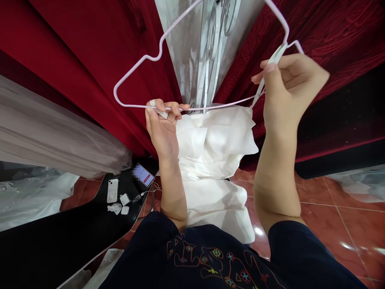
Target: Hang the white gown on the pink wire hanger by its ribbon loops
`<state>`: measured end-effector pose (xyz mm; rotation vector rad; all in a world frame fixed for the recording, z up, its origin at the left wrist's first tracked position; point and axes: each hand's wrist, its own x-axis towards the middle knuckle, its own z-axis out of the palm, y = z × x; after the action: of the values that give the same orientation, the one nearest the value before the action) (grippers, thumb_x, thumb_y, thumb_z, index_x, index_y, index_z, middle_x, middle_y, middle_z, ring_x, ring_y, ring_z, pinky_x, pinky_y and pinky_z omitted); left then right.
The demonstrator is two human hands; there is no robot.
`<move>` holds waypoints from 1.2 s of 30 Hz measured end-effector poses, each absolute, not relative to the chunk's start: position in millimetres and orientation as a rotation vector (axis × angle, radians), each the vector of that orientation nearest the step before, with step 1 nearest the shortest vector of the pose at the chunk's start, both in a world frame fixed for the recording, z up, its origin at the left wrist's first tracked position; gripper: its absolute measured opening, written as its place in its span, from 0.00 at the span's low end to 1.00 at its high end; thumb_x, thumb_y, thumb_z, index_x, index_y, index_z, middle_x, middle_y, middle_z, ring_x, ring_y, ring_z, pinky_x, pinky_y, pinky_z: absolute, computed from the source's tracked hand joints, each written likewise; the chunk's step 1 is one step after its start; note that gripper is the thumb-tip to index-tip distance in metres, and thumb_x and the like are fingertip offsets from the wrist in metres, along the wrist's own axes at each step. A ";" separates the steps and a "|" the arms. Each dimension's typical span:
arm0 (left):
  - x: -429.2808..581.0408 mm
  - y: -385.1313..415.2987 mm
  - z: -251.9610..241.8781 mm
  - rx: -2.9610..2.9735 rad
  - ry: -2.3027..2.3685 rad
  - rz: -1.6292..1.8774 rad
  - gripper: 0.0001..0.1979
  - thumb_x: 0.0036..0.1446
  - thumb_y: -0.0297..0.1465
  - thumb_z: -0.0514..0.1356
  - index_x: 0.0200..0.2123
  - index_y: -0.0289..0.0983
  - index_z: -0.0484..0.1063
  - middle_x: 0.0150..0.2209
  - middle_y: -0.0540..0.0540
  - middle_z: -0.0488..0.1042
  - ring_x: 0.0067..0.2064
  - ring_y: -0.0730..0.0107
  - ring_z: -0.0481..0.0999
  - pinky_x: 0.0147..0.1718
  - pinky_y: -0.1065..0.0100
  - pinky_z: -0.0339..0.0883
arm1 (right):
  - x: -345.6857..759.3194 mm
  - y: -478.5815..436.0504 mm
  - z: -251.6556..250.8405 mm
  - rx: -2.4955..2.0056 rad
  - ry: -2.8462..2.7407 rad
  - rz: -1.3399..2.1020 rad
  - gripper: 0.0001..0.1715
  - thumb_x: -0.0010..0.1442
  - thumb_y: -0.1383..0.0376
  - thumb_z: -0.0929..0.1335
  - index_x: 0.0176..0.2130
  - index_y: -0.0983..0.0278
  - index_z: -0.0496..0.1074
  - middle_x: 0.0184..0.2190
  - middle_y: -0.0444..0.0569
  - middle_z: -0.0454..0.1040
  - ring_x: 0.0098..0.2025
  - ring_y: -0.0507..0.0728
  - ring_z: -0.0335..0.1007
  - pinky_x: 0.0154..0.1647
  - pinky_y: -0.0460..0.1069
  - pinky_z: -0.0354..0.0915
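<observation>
A pale pink hanger (280, 17) is held up in front of me, its top cut off by the frame edge. My left hand (165, 126) is closed around the left part of its lower bar, with a short piece of white strap (162, 114) between the fingers. Higher up on the right, my right hand (285, 82) pinches a white strap (278, 53) that loops over the hanger's right side. That strap runs down to a white garment (216, 138), which hangs in folds below the bar and down toward my lap.
Dark red curtains (99, 48) flank a white ornamental metal frame (213, 52). On the left, a black surface (75, 224) carries a lit phone (144, 175), a white phone (112, 190) and a charger (124, 199). Sheer fabric (60, 132) hangs nearby. Red tiles (321, 224) cover the floor.
</observation>
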<state>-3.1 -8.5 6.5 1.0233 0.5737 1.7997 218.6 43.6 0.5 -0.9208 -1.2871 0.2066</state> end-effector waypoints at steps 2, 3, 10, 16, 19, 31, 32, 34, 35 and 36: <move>-2.7 -9.0 7.1 1.016 0.582 1.793 0.15 0.70 0.39 0.42 0.33 0.40 0.58 0.28 0.50 0.66 0.38 0.66 0.77 0.39 0.67 0.66 | 225.1 45.9 4.0 -0.949 -1.274 0.113 0.18 0.59 0.55 0.67 0.34 0.68 0.75 0.27 0.45 0.73 0.30 0.48 0.71 0.33 0.46 0.64; -2.2 -9.3 7.3 1.016 0.588 1.793 0.15 0.70 0.39 0.42 0.33 0.40 0.58 0.28 0.50 0.66 0.38 0.66 0.77 0.39 0.67 0.66 | 228.6 47.2 3.9 -0.973 -1.268 0.062 0.19 0.59 0.54 0.67 0.33 0.68 0.75 0.26 0.45 0.72 0.30 0.47 0.70 0.32 0.45 0.63; -2.5 -8.9 6.8 1.032 0.593 1.799 0.15 0.70 0.40 0.42 0.33 0.41 0.58 0.28 0.50 0.65 0.37 0.66 0.77 0.39 0.67 0.66 | 235.2 49.6 -8.7 -1.015 -1.070 -0.100 0.21 0.58 0.54 0.67 0.31 0.70 0.76 0.23 0.45 0.70 0.29 0.48 0.67 0.32 0.46 0.62; -3.3 -7.9 5.6 1.031 0.652 1.789 0.16 0.69 0.43 0.44 0.32 0.41 0.57 0.28 0.50 0.65 0.37 0.66 0.76 0.39 0.66 0.66 | 227.6 48.1 6.7 -0.759 -1.125 0.200 0.12 0.54 0.59 0.71 0.32 0.67 0.75 0.24 0.44 0.70 0.23 0.46 0.65 0.26 0.46 0.62; -2.9 -7.1 4.4 1.024 0.670 1.782 0.16 0.69 0.44 0.44 0.32 0.42 0.57 0.27 0.50 0.65 0.37 0.67 0.76 0.38 0.67 0.65 | 232.9 54.5 16.9 -0.585 -1.233 0.466 0.18 0.50 0.66 0.71 0.43 0.64 0.76 0.33 0.47 0.73 0.29 0.47 0.69 0.27 0.46 0.65; -1.5 -7.1 4.3 0.975 0.638 1.771 0.15 0.70 0.42 0.42 0.32 0.41 0.56 0.28 0.50 0.65 0.37 0.67 0.77 0.36 0.68 0.65 | 245.3 37.9 1.5 -0.613 -0.643 0.320 0.24 0.66 0.54 0.52 0.32 0.63 0.66 0.26 0.42 0.64 0.26 0.44 0.65 0.32 0.47 0.63; -1.0 -6.5 4.1 0.963 0.636 1.766 0.16 0.69 0.42 0.42 0.32 0.41 0.57 0.27 0.50 0.65 0.38 0.66 0.77 0.36 0.68 0.65 | 230.7 34.8 0.2 -0.554 -0.720 0.228 0.19 0.64 0.53 0.58 0.31 0.63 0.66 0.25 0.42 0.64 0.24 0.45 0.64 0.27 0.46 0.61; -0.3 -5.2 2.9 0.942 0.593 1.760 0.16 0.69 0.43 0.43 0.32 0.41 0.57 0.28 0.50 0.65 0.38 0.66 0.78 0.36 0.68 0.65 | 201.3 28.5 -1.1 -0.587 -0.947 0.216 0.13 0.60 0.56 0.65 0.31 0.63 0.67 0.29 0.42 0.70 0.28 0.48 0.69 0.30 0.48 0.64; 0.0 -4.8 2.1 0.938 0.566 1.761 0.16 0.69 0.43 0.44 0.32 0.41 0.58 0.28 0.50 0.65 0.38 0.66 0.78 0.36 0.68 0.65 | 188.9 25.3 -1.7 -0.620 -1.042 0.245 0.12 0.57 0.58 0.68 0.30 0.64 0.69 0.29 0.44 0.72 0.30 0.50 0.71 0.33 0.50 0.66; 0.4 -4.7 1.3 0.942 0.548 1.765 0.16 0.69 0.42 0.44 0.32 0.41 0.59 0.28 0.50 0.66 0.38 0.66 0.78 0.37 0.68 0.65 | 179.0 22.2 -2.9 -0.701 -1.183 0.293 0.12 0.58 0.58 0.68 0.30 0.64 0.71 0.30 0.45 0.73 0.33 0.51 0.72 0.36 0.50 0.67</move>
<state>0.4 -4.7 1.3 0.9421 0.5477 1.7648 179.0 22.2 -2.9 -0.7012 -1.1826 0.2931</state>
